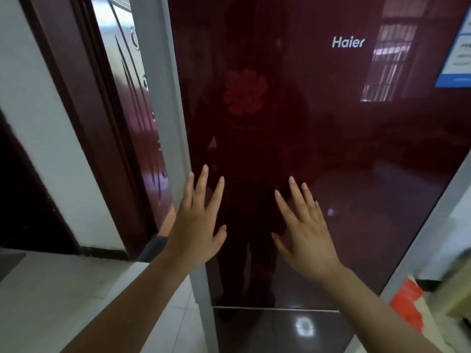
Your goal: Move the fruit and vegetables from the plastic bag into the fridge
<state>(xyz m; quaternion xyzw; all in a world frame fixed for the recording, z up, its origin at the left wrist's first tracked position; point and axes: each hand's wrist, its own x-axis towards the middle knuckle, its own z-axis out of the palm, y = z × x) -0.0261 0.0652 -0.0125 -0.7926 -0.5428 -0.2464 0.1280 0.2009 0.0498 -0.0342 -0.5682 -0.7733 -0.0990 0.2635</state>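
Right now both your hands are up against the glossy dark-red glass fridge door [318, 128], which looks shut, grey frame running down both of its edges. Your left hand [197, 225] is spread flat with fingers wide, palm toward the glass near the door's left edge; its outermost finger overlaps the grey metal side strip [163, 98]. Your right hand [303, 233] is also splayed open, fingers apart, palm toward the glass, just right of the left hand with a gap between them. Neither hand holds anything. Can't tell whether the palms actually press the glass or sit just off it. Silver "Haier" logo [348, 42] sits upper right on the door, and a blue-and-white paper sticker [456, 57] is at the far right edge. Door reflects a barred window and a dark silhouette. A horizontal seam below your wrists separates this door from a lower dark-red panel [280, 329]. Left of the fridge: a dark brown door frame [84, 118] and white wall [28, 80]. At lower right there's a red-and-white plastic bag [410, 307], blurred, sitting beside the fridge; contents not readable. No fruit or vegetables visible.
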